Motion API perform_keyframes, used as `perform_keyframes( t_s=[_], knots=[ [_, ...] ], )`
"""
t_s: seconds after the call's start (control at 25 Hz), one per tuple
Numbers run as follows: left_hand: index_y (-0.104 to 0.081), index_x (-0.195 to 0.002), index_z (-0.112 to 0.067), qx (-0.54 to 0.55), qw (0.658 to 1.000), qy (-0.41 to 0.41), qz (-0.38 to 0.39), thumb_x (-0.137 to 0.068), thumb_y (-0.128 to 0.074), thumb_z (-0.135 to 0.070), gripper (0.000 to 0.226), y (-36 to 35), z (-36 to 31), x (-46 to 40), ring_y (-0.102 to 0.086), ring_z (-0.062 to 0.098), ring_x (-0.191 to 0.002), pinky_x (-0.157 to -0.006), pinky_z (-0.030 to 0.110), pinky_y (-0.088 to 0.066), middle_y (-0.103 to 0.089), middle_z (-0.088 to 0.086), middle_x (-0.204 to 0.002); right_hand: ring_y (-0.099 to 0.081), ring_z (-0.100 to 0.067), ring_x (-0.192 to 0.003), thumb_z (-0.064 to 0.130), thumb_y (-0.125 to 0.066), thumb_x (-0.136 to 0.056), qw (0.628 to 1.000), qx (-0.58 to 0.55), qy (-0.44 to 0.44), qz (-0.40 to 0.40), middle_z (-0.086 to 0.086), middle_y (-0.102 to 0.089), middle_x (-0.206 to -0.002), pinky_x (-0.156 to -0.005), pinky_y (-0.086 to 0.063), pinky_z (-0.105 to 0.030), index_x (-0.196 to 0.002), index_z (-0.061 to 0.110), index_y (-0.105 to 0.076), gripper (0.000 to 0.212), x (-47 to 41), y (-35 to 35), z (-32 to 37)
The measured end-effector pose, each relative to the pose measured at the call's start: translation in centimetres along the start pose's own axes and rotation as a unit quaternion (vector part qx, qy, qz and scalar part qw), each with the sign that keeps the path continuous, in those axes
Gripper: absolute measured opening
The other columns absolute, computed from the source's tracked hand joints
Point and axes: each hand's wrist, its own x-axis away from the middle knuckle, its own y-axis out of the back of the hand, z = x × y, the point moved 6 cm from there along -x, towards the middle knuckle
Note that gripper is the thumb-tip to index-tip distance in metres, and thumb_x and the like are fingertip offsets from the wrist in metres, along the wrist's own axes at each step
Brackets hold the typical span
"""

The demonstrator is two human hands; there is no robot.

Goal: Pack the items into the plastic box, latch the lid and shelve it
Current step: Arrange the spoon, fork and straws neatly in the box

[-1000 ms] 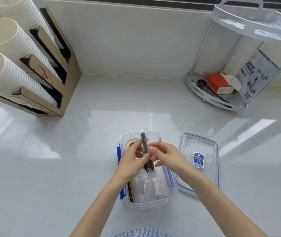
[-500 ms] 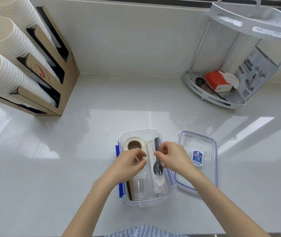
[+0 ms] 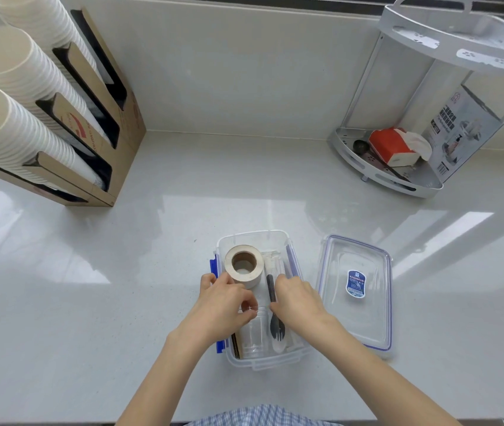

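Observation:
A clear plastic box (image 3: 252, 238) with blue latches stands open on the white counter near me. Inside lie a beige tape roll (image 3: 244, 265) at the far left, a clear cup (image 3: 253, 336) on its side at the near end, and a black fork (image 3: 272, 305) lying lengthwise on wrapped white cutlery. My left hand (image 3: 223, 305) hovers over the box's left side, fingers curled by the cup's rim. My right hand (image 3: 298, 298) rests on the box's right side, fingertips touching the fork's handle. The clear lid (image 3: 356, 290) with a blue sticker lies flat to the right.
A cardboard dispenser (image 3: 103, 118) full of white paper cup stacks (image 3: 5, 87) stands at the back left. A grey two-tier corner shelf (image 3: 398, 167) at the back right holds a red tissue pack (image 3: 393, 146) and a printed carton (image 3: 459, 130).
The fork was held above the box in both hands; it has been lowered and now lies inside on the right. My left hand let go and moved toward the cup.

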Motion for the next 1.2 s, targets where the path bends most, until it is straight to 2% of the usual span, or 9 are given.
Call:
perform_keyframes(
  t_s=[0.16,0.36,0.48,0.68,0.8,0.92,1.0,1.12,1.2],
  knots=[
    [-0.062,-0.106,-0.027,0.008,1.000,0.002,-0.005,-0.087,-0.046,-0.037,0.027,0.0,0.1,-0.1,-0.038,0.012,-0.111,-0.099,0.033,-0.016,-0.064,-0.008,-0.106,-0.051,-0.038,-0.116,0.005,-0.048,-0.090,1.000,0.024,-0.001,0.016,-0.021,-0.053,-0.125,-0.088,-0.045,-0.040,-0.117,-0.002,-0.045,0.029,-0.1,-0.6,0.1],
    [-0.056,-0.115,-0.025,0.067,0.998,-0.009,-0.007,-0.085,-0.049,-0.036,0.032,-0.1,0.3,-0.2,-0.037,0.014,-0.113,-0.096,0.031,-0.030,-0.058,-0.007,-0.113,-0.055,-0.040,-0.104,0.007,-0.041,-0.089,0.999,-0.043,0.013,-0.001,-0.024,-0.058,-0.113,-0.070,-0.036,-0.035,-0.088,0.010,-0.040,0.003,0.0,-0.2,-0.6],
    [-0.058,-0.112,-0.024,0.110,0.993,-0.016,-0.026,-0.085,-0.050,-0.034,0.029,0.1,0.4,-0.2,-0.034,0.009,-0.101,-0.093,0.027,-0.032,-0.053,-0.009,-0.099,-0.057,-0.040,-0.100,0.010,-0.040,-0.088,0.994,-0.097,0.018,-0.036,-0.021,-0.063,-0.107,-0.078,-0.048,-0.038,-0.109,0.000,-0.050,0.025,-0.3,-0.5,-1.3],
    [-0.062,-0.103,-0.021,0.143,0.989,-0.031,-0.030,-0.085,-0.053,-0.029,0.022,0.6,0.2,-1.6,-0.038,0.010,-0.097,-0.093,0.027,-0.036,-0.052,-0.009,-0.091,-0.065,-0.038,-0.091,0.011,-0.041,-0.085,0.972,-0.224,0.002,-0.072,-0.020,-0.068,-0.098,-0.079,-0.056,-0.049,-0.122,0.008,-0.050,0.039,-1.3,0.2,-2.6],
    [-0.062,-0.103,-0.021,0.132,0.990,-0.033,-0.023,-0.085,-0.051,-0.030,0.023,0.7,-0.4,-2.5,-0.040,0.011,-0.097,-0.092,0.028,-0.037,-0.053,-0.009,-0.091,-0.071,-0.027,-0.076,0.010,-0.042,-0.086,0.950,-0.304,-0.009,-0.072,-0.011,-0.068,-0.089,-0.066,-0.061,-0.037,-0.121,0.009,-0.052,0.036,-1.5,0.8,-3.6],
    [-0.062,-0.101,-0.020,0.122,0.991,0.002,-0.056,-0.086,-0.048,-0.033,0.024,1.6,-0.7,-2.8,-0.045,0.012,-0.095,-0.090,0.031,-0.039,-0.052,-0.009,-0.090,-0.064,-0.011,-0.056,0.008,-0.044,-0.087,0.917,-0.388,-0.010,-0.096,-0.004,-0.062,-0.074,-0.044,-0.053,-0.015,-0.114,0.009,-0.056,0.030,-1.0,2.0,-4.6],
    [-0.062,-0.101,-0.019,0.094,0.990,0.031,-0.100,-0.087,-0.045,-0.034,0.026,2.7,-1.1,-3.0,-0.046,0.015,-0.095,-0.091,0.034,-0.037,-0.050,-0.009,-0.090,-0.062,-0.010,-0.057,0.010,-0.044,-0.087,0.898,-0.415,-0.024,-0.145,-0.001,-0.062,-0.073,-0.049,-0.055,-0.022,-0.109,0.013,-0.059,0.026,-0.5,3.1,-6.4],
    [-0.060,-0.104,-0.017,0.083,0.983,0.033,-0.163,-0.089,-0.042,-0.028,0.026,4.1,-2.8,-3.6,-0.048,0.019,-0.100,-0.090,0.033,-0.034,-0.052,-0.005,-0.094,-0.065,-0.020,-0.076,0.015,-0.045,-0.087,0.889,-0.406,-0.058,-0.201,0.001,-0.064,-0.078,-0.076,-0.056,-0.042,-0.107,0.017,-0.059,0.024,0.1,4.2,-10.1],
    [-0.056,-0.111,-0.015,0.125,0.979,0.006,-0.162,-0.090,-0.041,-0.023,0.028,4.2,-4.8,-4.8,-0.050,0.020,-0.102,-0.088,0.030,-0.037,-0.057,0.002,-0.103,-0.062,-0.023,-0.088,0.017,-0.046,-0.088,0.893,-0.391,-0.093,-0.204,-0.001,-0.063,-0.088,-0.082,-0.052,-0.040,-0.112,0.015,-0.057,0.027,0.6,4.2,-12.9]
  ],
)
